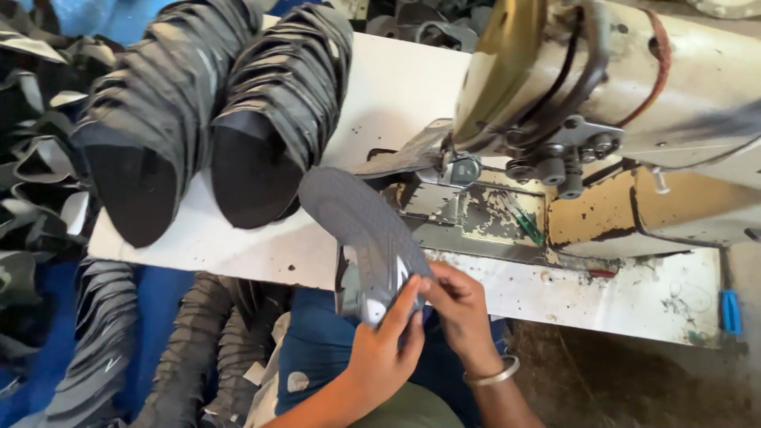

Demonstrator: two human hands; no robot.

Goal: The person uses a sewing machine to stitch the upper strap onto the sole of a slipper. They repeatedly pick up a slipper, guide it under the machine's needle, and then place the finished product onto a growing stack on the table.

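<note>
Both the left hand (pixel 386 349) and the right hand (pixel 460 305) pinched the near end of a grey shoe upper (pixel 366 230), seemingly light and floppy, best gripped at its edge.

Single view only, head-worn camera; no second view to share scene with. Looks steeply down and forward from above wearer's chest. Close range: left hand (pixel 386 349) and right hand (pixel 460 305) sit low-centre in frame, forearms entering from bottom edge. White table (pixel 261 246) spans middle, just beyond hands. Sewing machine (pixel 602 95) fills upper right, beyond and right of hands, cropped by top edge. Stacked dark shoe uppers (pixel 214 111) beyond and left of hands. Frame tilted slightly; table edge runs aslant.
</note>
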